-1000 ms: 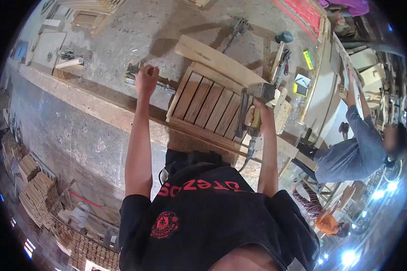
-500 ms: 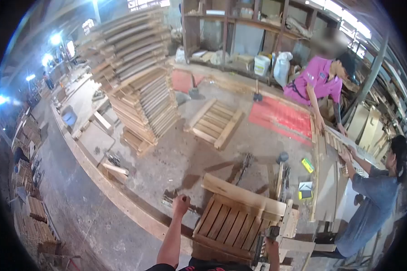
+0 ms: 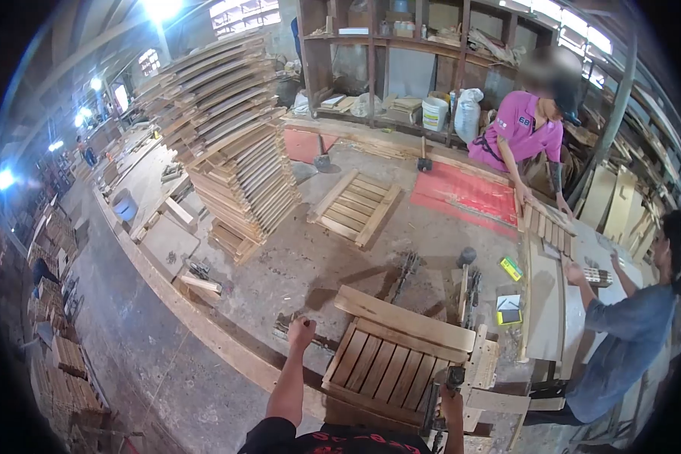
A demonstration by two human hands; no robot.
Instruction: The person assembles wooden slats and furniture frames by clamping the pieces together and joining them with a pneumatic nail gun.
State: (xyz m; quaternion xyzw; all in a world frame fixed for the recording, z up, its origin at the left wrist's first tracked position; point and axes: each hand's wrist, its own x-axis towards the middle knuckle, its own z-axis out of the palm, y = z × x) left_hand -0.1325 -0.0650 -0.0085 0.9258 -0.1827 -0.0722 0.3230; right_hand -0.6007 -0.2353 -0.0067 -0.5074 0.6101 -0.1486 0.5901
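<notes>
A slatted wooden panel (image 3: 384, 372) lies right in front of me, with a loose wide board (image 3: 401, 321) along its far edge. My left hand (image 3: 302, 333) is closed in a fist over a metal clamp (image 3: 321, 343) at the panel's left side. At the near right corner, my right hand (image 3: 452, 405) is wrapped round a dark tool (image 3: 455, 376) with a blocky head; its kind does not show. A dark metal bar (image 3: 433, 412) runs beside that hand, along the panel's right edge.
More clamps (image 3: 402, 278) and a mallet (image 3: 467, 257) lie beyond the panel. Another slatted panel (image 3: 357, 206) rests mid-table, near a tall stack of panels (image 3: 238, 151). Two people work at the right, one in a pink shirt (image 3: 526, 125), one in a grey-blue shirt (image 3: 632, 333).
Both my hands stay about where they were, and the view has shifted slightly. The person in pink and the person in grey-blue have moved their hands around a slatted piece.
</notes>
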